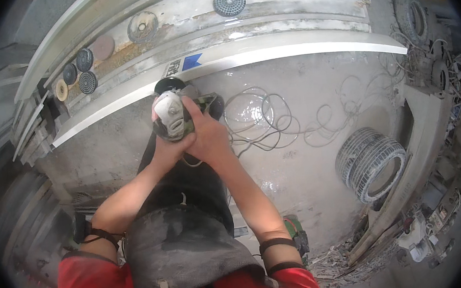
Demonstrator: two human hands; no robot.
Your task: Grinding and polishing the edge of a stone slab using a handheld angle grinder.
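Both my hands are closed around a dusty angle grinder with a green and black body. My left hand grips it from the left and below, its fingers partly hidden behind the tool. On its right side, my right hand wraps around the body, with one finger stretched along the top. The grinder's dark round disc is at the near edge of a long pale slab; whether it touches the slab I cannot tell. A blue and dark printed mark shows on the slab beside the disc.
Several round pads, including a dark gridded pad and a reddish pad, lie on the bench beyond the slab. A looped cable crosses the wet floor. Dusty tyres stand at right, near a long beam and rubble.
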